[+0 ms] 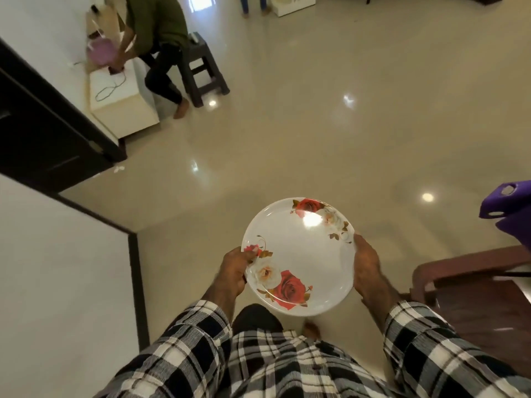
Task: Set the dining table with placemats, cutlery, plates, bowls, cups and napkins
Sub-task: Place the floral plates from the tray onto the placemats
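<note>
The left hand point(234, 271) curls over the near-left rim of the floral plate point(298, 255), thumb on top, carrying it level above the glossy floor, no table in view. The plate looks stiff, smooth, slippery and probably breakable, so opposite rims suit it. The right hand point(366, 267) clasps its right rim.

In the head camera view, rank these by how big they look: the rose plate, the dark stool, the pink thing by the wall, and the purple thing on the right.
1. Rose plate, nearest the camera.
2. Dark stool.
3. Purple thing, cut off by the frame edge, so unsure.
4. Pink thing.
</note>
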Motion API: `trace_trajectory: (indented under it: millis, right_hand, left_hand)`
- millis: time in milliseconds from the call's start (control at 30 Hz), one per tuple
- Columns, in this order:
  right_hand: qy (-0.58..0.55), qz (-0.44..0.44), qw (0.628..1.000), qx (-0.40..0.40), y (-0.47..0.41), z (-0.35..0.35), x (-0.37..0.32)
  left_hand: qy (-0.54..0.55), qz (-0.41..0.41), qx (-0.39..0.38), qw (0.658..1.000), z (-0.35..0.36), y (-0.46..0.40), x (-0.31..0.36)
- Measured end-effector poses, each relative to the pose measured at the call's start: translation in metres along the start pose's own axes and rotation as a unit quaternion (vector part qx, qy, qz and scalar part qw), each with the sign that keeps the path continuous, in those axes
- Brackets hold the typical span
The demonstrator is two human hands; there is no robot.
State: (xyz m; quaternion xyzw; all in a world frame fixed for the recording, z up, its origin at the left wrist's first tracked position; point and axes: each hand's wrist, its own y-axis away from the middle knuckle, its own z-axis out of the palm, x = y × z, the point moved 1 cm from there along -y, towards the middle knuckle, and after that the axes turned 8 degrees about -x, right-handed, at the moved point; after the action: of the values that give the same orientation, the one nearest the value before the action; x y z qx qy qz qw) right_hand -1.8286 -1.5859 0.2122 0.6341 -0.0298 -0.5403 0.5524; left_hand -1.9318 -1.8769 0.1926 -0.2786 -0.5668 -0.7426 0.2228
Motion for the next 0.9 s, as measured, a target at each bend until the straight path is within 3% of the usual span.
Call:
trace_trajectory:
  millis: [267, 533, 667, 900]
  right_hand:
    - [-0.052, -0.041, 0.994, 0.084, -0.117, 0.014, -0.111]
    - [-0.146, -0.026, 0.97, 0.192, -0.199, -0.007, -0.193]
    - [-0.226, -0.035, 0.947, 0.228, -0.24, -0.048, -0.234]
    - [-0.269, -0.057, 0.918, 0.286, -0.316, -0.151, -0.325]
  left_hand:
    - [-0.109, -0.013, -0.061, 0.992, 0.095, -0.179, 0.134]
    - [-0.241, -0.084, -0.169, 0.952, 0.241, -0.308, 0.254]
    - [-0.289, -0.081, -0.204, 0.932, 0.346, -0.36, 0.279]
    - [-0.363, -0.071, -0.209, 0.905, 0.525, -0.424, 0.284]
